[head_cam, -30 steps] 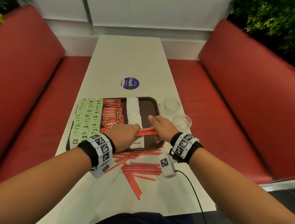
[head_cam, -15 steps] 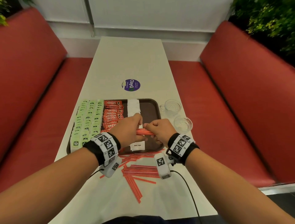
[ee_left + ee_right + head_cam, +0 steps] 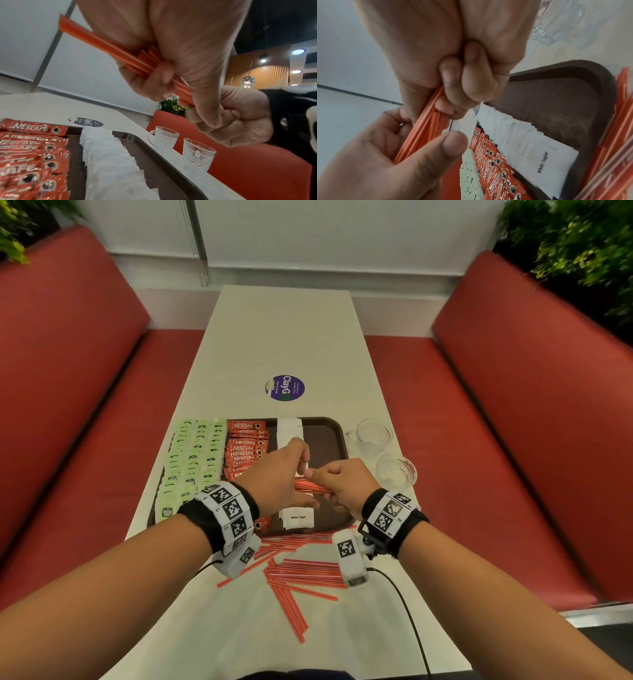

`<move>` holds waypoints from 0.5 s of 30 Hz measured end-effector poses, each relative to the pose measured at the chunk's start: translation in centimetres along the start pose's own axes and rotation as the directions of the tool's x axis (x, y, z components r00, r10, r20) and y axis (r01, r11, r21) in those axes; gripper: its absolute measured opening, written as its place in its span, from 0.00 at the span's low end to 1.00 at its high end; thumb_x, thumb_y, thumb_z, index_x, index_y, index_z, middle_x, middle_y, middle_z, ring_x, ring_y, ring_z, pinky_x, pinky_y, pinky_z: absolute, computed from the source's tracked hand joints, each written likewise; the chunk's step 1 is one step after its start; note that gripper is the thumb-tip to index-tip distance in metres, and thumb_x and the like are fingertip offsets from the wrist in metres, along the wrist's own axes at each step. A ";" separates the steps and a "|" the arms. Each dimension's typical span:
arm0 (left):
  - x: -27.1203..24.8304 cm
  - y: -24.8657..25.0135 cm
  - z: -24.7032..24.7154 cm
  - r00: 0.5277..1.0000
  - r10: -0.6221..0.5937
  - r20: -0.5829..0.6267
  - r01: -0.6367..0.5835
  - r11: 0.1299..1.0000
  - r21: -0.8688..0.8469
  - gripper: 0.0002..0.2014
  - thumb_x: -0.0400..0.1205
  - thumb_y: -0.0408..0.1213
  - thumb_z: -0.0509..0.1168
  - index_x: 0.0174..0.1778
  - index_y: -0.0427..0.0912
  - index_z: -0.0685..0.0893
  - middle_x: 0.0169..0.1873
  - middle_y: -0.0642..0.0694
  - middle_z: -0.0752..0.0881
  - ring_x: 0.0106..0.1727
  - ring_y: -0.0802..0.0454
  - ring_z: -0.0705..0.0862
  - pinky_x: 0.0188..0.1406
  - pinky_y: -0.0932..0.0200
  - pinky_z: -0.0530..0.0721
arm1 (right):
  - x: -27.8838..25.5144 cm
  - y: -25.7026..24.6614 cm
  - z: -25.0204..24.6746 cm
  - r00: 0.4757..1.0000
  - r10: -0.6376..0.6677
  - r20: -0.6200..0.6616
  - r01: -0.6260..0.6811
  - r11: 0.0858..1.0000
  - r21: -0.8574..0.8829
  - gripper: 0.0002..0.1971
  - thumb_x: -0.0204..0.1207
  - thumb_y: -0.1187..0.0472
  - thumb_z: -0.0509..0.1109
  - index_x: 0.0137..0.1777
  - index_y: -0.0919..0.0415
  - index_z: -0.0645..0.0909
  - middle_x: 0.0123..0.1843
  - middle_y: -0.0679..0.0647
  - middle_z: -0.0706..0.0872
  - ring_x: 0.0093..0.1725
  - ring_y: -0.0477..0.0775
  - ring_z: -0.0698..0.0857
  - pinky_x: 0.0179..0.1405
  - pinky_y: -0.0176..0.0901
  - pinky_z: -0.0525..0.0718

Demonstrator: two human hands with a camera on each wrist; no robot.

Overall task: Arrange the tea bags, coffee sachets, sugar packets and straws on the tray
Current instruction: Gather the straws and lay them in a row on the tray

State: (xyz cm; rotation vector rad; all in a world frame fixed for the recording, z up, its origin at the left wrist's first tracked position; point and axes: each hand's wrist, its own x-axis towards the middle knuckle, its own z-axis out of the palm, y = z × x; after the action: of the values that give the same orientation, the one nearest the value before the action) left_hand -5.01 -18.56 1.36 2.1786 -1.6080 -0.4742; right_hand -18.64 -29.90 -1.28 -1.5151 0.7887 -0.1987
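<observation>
Both hands hold one bundle of red straws (image 3: 313, 487) above the near half of the brown tray (image 3: 334, 440). My left hand (image 3: 291, 474) curls round the bundle's left end (image 3: 102, 44). My right hand (image 3: 337, 486) grips its right end, with fingers closed over the straws (image 3: 423, 128). On the tray lie rows of green tea bags (image 3: 195, 457) at the left, red Nescafe sachets (image 3: 245, 446) beside them, and a column of white sugar packets (image 3: 290, 429). The tray's right strip is bare. More loose straws (image 3: 301, 573) lie scattered on the table in front of the tray.
Two clear glass cups (image 3: 373, 434) (image 3: 397, 472) stand on the table just right of the tray. A round purple sticker (image 3: 285, 387) sits beyond the tray. Red bench seats flank the narrow white table (image 3: 284, 337). A black cable (image 3: 407, 611) trails from my right wrist.
My hands have drawn closer together along the straw bundle. The left hand has gone from touching its end to wrapping round it, lifted a little over the tray.
</observation>
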 end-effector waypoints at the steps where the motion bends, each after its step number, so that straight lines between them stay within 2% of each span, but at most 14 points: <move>1: 0.0 -0.2 -0.1 1.000 0.004 0.004 -0.004 1.000 -0.003 0.31 0.66 0.55 0.82 0.52 0.55 0.68 0.43 0.56 0.79 0.40 0.58 0.79 0.35 0.60 0.80 | 0.0 0.0 0.0 1.000 -0.005 -0.020 0.005 1.000 0.008 0.25 0.74 0.49 0.79 0.45 0.77 0.84 0.24 0.57 0.76 0.19 0.49 0.68 0.19 0.35 0.67; 3: -0.1 -0.7 -0.7 1.000 0.022 0.009 -0.022 1.000 0.021 0.30 0.66 0.61 0.80 0.51 0.56 0.69 0.42 0.58 0.78 0.39 0.59 0.78 0.34 0.62 0.77 | 0.1 0.1 -0.1 0.999 -0.014 -0.044 0.015 1.000 0.027 0.24 0.74 0.50 0.79 0.43 0.77 0.85 0.24 0.57 0.76 0.18 0.49 0.68 0.18 0.35 0.67; 6: -0.5 -1.8 -1.8 0.999 0.003 -0.042 -0.005 0.999 -0.032 0.27 0.68 0.68 0.74 0.50 0.56 0.71 0.42 0.58 0.81 0.37 0.59 0.82 0.32 0.61 0.80 | 0.3 0.2 -0.6 0.995 -0.009 -0.101 0.017 0.997 0.080 0.19 0.74 0.50 0.80 0.41 0.71 0.88 0.24 0.56 0.76 0.19 0.49 0.67 0.19 0.36 0.66; 9: -0.6 -3.0 -1.8 0.987 -0.101 -0.125 0.072 0.974 -0.216 0.21 0.79 0.67 0.62 0.53 0.52 0.75 0.41 0.54 0.85 0.31 0.56 0.87 0.29 0.59 0.82 | 0.7 0.1 -1.2 0.990 0.018 -0.136 0.001 0.990 0.138 0.15 0.74 0.51 0.79 0.41 0.65 0.90 0.25 0.56 0.77 0.21 0.51 0.67 0.19 0.37 0.65; 11: -0.6 -3.5 -1.0 0.979 -0.171 -0.111 0.127 0.937 -0.326 0.20 0.84 0.64 0.56 0.53 0.51 0.76 0.38 0.48 0.88 0.28 0.53 0.89 0.32 0.51 0.88 | 0.8 0.1 -1.2 0.991 0.022 -0.135 -0.004 0.990 0.138 0.15 0.75 0.51 0.79 0.41 0.65 0.90 0.25 0.56 0.77 0.21 0.51 0.67 0.19 0.37 0.65; 13: -0.5 -4.2 0.1 0.981 -0.176 -0.085 0.143 0.943 -0.300 0.25 0.85 0.67 0.46 0.54 0.51 0.77 0.37 0.45 0.88 0.32 0.49 0.89 0.40 0.44 0.90 | 0.9 0.1 -0.8 0.991 0.022 -0.134 -0.009 0.995 0.097 0.17 0.74 0.49 0.79 0.41 0.66 0.89 0.26 0.56 0.77 0.21 0.51 0.68 0.20 0.38 0.66; 15: -0.5 -5.0 1.0 0.985 -0.162 -0.058 0.141 0.953 -0.270 0.33 0.83 0.71 0.38 0.53 0.52 0.80 0.36 0.44 0.87 0.35 0.45 0.88 0.41 0.44 0.88 | 1.0 0.3 -0.6 0.991 0.021 -0.130 -0.013 0.998 0.059 0.19 0.74 0.48 0.79 0.40 0.68 0.89 0.26 0.57 0.77 0.21 0.51 0.68 0.20 0.38 0.67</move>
State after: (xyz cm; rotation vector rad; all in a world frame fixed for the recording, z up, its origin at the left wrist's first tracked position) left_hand -1.50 -16.82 -1.96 2.0958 -1.2606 -0.6024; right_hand -18.34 -30.95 -1.80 -1.4507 0.8920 -0.3081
